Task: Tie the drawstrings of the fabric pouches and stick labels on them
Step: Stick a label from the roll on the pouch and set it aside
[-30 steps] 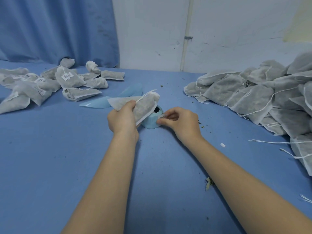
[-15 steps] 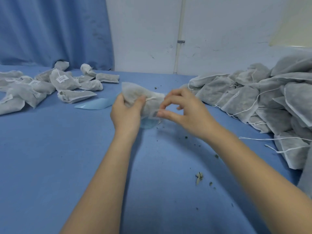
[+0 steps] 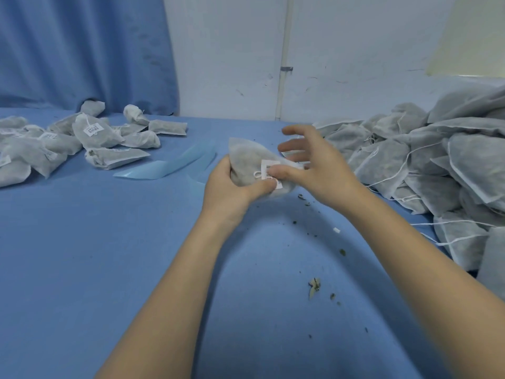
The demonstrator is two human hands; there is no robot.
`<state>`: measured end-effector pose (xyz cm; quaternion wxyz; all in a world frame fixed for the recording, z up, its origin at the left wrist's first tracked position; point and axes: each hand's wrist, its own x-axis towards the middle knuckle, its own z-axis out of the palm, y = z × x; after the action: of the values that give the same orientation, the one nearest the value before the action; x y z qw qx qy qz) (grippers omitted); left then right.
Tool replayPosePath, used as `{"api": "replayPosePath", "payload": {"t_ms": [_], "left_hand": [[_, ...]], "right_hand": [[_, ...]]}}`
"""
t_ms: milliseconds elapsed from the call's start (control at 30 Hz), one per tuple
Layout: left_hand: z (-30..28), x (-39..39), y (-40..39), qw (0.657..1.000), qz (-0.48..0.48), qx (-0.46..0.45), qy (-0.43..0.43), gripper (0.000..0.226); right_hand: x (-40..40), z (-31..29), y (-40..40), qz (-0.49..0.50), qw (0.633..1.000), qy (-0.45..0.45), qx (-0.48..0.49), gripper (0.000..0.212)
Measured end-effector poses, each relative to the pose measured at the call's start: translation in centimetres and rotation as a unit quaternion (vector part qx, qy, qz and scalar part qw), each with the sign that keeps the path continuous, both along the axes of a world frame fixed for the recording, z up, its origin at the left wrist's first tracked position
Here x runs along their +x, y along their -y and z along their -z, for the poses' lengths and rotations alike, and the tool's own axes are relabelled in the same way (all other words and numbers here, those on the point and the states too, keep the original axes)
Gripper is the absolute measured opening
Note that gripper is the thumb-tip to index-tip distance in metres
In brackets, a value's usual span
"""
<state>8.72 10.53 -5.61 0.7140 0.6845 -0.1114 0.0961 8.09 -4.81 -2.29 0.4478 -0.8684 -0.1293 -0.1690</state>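
Head view: left hand [image 3: 229, 187] grips pouch [image 3: 246, 157]; right hand [image 3: 314, 165], fingers spread, thumbs barcode label [image 3: 269, 170].

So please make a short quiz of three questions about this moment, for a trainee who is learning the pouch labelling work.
1. True or false: the left hand grips the pouch.
2. What does the right hand press with its thumb? A) a string B) the label C) the blue strip
3. Fill in: the big pile of pouches without labels lies on the person's ____ side.

Key: 1 true; 2 B; 3 right.
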Motion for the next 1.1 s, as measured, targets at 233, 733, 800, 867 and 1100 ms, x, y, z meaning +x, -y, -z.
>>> {"api": "replayPosePath", "payload": {"t_ms": [233, 733, 800, 867, 1100], "left_hand": [[0.1, 0.2, 0.3, 0.997, 0.07, -0.01, 0.011, 0.041], [-0.6, 0.3, 0.0, 0.973, 0.049, -0.218, -0.053, 0.025], [-0.9, 0.1, 0.1, 0.962, 0.063, -0.259, -0.054, 0.024], [-1.2, 0.0, 0.2, 0.954, 0.066, -0.286, -0.059, 0.03], [-0.9, 0.8, -0.3, 0.955, 0.058, -0.277, -0.091, 0.026]], "right_hand": [[0.4, 0.6, -0.6, -0.009, 0.99, 0.021, 0.137, 0.008], [0.1, 1.7, -2.8, -0.035, 0.899, -0.051, 0.433, 0.035], [1.0, 0.3, -4.8, -0.056, 0.882, -0.04, 0.467, 0.029], [2.2, -1.2, -7.4, -0.102, 0.894, -0.091, 0.426, 0.035], [3.4, -1.1, -9.6, -0.043, 0.943, -0.142, 0.298, 0.023]]}}
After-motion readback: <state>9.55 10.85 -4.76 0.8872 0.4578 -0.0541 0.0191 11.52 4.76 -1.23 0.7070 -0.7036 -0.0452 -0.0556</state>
